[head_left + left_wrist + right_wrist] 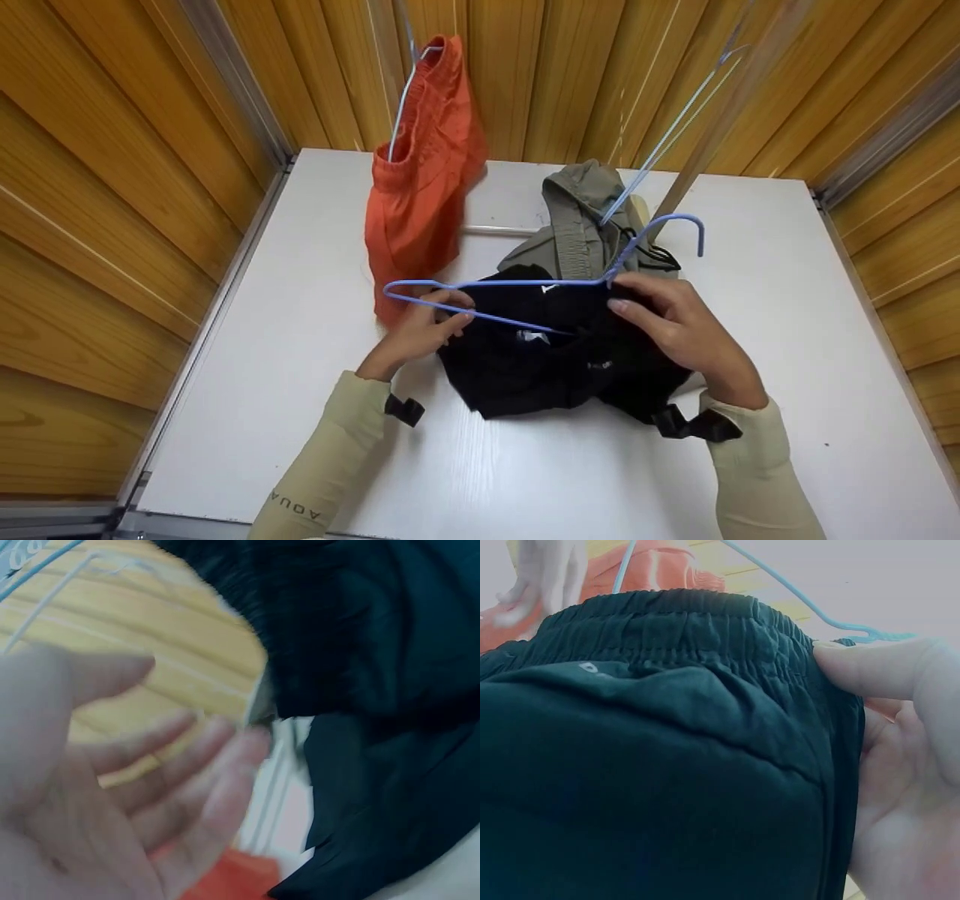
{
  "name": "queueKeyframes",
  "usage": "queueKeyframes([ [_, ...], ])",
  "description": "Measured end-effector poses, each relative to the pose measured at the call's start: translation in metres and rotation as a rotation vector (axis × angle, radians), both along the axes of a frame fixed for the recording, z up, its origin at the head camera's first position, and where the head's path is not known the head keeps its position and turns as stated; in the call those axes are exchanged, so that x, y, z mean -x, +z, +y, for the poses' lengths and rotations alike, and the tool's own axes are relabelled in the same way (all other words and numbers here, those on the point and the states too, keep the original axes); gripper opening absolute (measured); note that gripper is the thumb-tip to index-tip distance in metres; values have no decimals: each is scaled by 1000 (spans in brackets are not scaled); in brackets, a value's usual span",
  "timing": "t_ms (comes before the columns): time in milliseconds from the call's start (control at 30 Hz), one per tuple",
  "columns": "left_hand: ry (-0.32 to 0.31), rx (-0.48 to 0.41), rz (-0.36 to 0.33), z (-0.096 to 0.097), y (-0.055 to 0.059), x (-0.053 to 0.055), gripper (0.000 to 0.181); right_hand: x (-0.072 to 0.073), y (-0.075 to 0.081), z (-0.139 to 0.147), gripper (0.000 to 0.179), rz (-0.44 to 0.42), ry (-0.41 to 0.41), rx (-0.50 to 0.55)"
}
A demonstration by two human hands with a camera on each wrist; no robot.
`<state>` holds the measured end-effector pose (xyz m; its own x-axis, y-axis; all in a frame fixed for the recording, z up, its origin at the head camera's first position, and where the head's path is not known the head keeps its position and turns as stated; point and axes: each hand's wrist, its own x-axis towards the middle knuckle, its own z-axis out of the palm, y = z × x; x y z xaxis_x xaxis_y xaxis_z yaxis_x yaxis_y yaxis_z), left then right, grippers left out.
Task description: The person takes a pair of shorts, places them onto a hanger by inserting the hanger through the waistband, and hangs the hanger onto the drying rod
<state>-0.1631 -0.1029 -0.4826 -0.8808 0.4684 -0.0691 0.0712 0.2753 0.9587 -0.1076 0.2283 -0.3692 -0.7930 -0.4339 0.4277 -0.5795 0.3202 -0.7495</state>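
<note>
Black shorts [540, 386] with a gathered elastic waistband [682, 626] hang above the white tabletop. A blue wire hanger [517, 283] has its right part inside the waistband, its hook pointing up and right. With thumb and fingers, my right hand [686, 326] pinches the waistband's right side beside the hanger's neck. My left hand [424, 330] is at the hanger's left end, overlapping it in the head view. The left wrist view shows that hand [112, 795] with fingers loosely spread and nothing between them, apart from the black cloth [382, 667].
Orange shorts [424, 202] hang on a hanger at the back left. A grey garment [577, 225] on another hanger is behind the black shorts, near a slanted wooden pole [705, 157]. Wood-panelled walls [112, 172] surround the white table [262, 337]. A pale rod [502, 230] crosses behind.
</note>
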Motion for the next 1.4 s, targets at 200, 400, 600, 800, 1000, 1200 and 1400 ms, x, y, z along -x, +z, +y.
queueKeyframes([
  [200,143,137,16,28,-12,2,31,0,-1,-1,27,12,16,10],
  [400,145,200,3,41,-21,6,41,-1,2,-2,26,27,1,2],
  [600,159,129,-145,49,-24,8,34,-2,4,-2,25,12,-14,9],
  [800,193,54,-246,55,-27,9,35,-5,6,-3,25,6,-1,22],
  [1000,193,22,-287,58,-29,10,26,-6,6,-3,25,21,-26,25],
  [1200,194,4,-267,56,-28,12,18,-7,5,0,26,33,-62,23],
  [1400,209,-71,-224,50,-21,13,13,-8,6,4,27,8,-75,53],
])
